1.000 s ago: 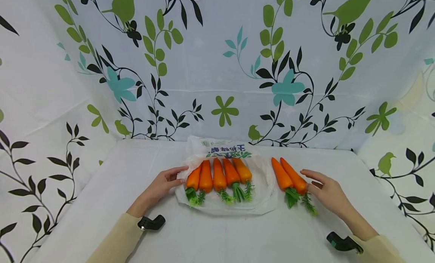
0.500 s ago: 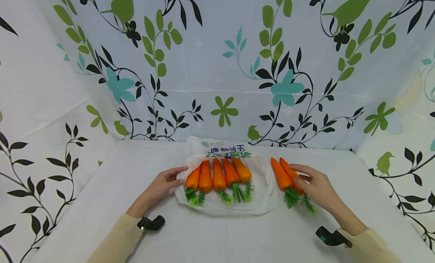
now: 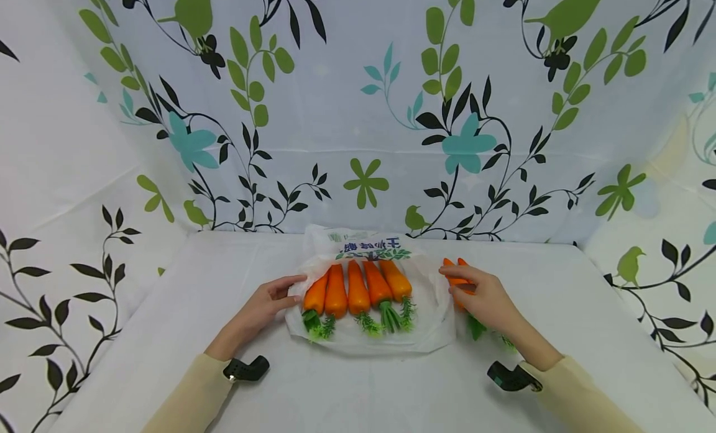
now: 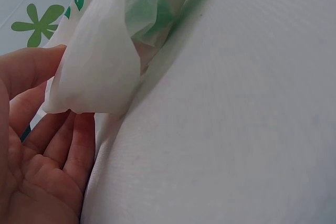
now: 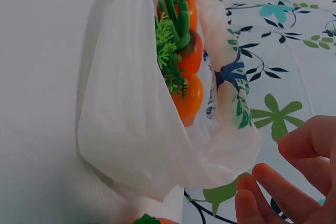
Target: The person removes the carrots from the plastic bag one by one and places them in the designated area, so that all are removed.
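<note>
A thin white plastic bag (image 3: 429,321) with printed lettering lies open on the table, several orange carrots (image 3: 358,290) with green tops lying side by side in it. At the bag's left edge is my left hand (image 3: 270,302); in the left wrist view its thumb (image 4: 44,59) and fingers hold the edge of the plastic. My right hand (image 3: 485,298) hovers by the bag's right edge, fingers bent loosely with nothing between them. In the right wrist view its fingertips are just beside the plastic. Two loose carrots (image 3: 449,263) lie right of the bag, partly hidden by that hand.
The table (image 3: 358,396) has a white cover. Behind it hangs a cloth (image 3: 313,110) printed with leaves, birds and flowers, which also runs along both sides. Dark devices (image 3: 246,369) are strapped to both wrists.
My right hand has moved left from the outer side of the two loose carrots, across them, to the bag's right edge. The left hand stays at the bag's left edge.
</note>
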Demonstrator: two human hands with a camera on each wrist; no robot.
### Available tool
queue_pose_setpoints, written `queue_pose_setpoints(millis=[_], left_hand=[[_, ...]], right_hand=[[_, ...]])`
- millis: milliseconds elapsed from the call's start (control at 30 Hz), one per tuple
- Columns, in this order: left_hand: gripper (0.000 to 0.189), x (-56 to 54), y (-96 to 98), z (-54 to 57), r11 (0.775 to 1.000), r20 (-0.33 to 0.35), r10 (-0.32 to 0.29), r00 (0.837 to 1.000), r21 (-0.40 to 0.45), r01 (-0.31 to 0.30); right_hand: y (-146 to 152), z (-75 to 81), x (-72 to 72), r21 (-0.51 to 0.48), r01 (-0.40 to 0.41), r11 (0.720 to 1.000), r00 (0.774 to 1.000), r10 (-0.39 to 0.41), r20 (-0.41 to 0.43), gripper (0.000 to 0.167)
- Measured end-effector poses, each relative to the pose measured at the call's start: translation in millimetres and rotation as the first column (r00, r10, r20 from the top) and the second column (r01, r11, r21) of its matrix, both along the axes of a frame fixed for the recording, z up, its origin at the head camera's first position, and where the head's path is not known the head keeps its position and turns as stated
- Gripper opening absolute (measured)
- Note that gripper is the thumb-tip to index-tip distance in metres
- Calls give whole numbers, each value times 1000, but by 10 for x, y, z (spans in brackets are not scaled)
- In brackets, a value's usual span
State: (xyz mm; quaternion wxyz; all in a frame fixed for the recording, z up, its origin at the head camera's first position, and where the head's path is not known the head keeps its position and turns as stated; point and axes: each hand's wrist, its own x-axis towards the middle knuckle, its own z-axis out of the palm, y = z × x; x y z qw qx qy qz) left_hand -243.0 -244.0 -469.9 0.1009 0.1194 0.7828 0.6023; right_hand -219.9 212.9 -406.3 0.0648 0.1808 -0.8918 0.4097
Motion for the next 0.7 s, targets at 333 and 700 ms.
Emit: queue_pose_setpoints(millis=[333,700], left_hand=[[53,22,6,30,1000,7,6,1000,-26,-6],[52,26,8,32,999,3,8,1000,-31,-8]], right_hand=[[-275,-52,-83,-60,-92,994,994,95,49,34],[-441,-91,-156,-52,-147,988,987,150,57,36]])
